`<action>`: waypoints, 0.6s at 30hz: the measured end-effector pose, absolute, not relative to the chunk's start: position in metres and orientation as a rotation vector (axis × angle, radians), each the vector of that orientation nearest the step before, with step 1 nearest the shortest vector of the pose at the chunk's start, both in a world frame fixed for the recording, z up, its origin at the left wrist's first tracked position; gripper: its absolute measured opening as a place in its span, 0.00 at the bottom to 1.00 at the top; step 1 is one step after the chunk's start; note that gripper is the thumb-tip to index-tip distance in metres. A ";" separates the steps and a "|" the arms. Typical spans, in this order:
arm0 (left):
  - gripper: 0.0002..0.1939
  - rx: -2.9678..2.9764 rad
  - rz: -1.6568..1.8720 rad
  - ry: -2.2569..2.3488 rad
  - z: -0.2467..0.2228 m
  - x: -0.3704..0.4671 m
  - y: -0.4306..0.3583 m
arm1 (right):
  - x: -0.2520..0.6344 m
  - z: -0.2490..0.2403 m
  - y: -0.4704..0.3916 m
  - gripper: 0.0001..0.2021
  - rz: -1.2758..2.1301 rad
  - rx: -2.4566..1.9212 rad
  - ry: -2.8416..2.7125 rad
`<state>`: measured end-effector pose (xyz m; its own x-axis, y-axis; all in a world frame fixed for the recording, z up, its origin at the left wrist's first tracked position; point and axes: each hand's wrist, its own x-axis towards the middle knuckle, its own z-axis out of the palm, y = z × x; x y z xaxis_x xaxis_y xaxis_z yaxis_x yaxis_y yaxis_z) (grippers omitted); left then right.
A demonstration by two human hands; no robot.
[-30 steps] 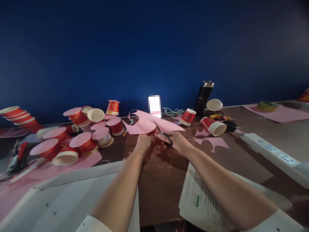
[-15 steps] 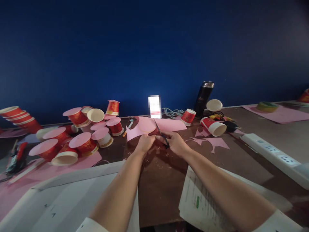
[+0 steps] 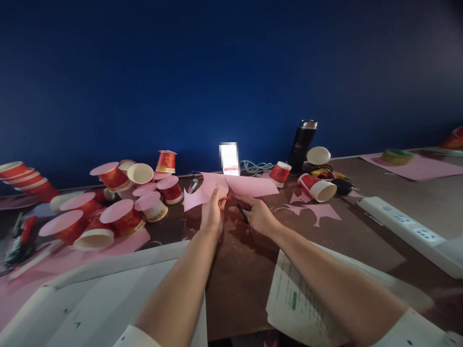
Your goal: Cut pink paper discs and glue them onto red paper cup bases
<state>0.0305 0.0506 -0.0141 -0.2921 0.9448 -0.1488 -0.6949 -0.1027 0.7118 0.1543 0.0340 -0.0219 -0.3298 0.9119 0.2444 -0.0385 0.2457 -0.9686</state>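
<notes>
Pink paper (image 3: 253, 185) with a curved cut edge stretches across the middle of the table, in front of a lit phone. My left hand (image 3: 213, 212) grips its near edge, thumb on top, at a rounded part. Dark scissors (image 3: 241, 211) are in my right hand (image 3: 258, 214), their blades pointing away from me into the paper, just right of the rounded part. The fingers of my right hand wrap the handles, which are largely hidden.
Several red paper cups (image 3: 122, 217), many topped with pink discs, crowd the left. Pink scraps (image 3: 321, 212), a tipped cup (image 3: 316, 188), a black flask (image 3: 303, 144) and a white power strip (image 3: 405, 231) lie right. The phone (image 3: 229, 159) leans against the blue wall.
My left hand has moved slightly left, away from my right hand, its thumb now raised onto the paper. The scissors have shifted a little left and the view has moved slightly.
</notes>
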 end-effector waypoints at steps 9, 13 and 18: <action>0.07 0.328 1.770 0.860 -0.015 0.026 0.055 | 0.154 -0.019 0.032 0.23 1.315 -0.860 -1.596; 0.08 0.326 1.752 0.888 -0.015 0.026 0.055 | 0.155 -0.020 0.032 0.22 1.375 -0.884 -1.566; 0.06 0.349 1.665 0.863 -0.012 0.028 0.051 | 0.155 -0.020 0.032 0.23 1.427 -0.894 -1.505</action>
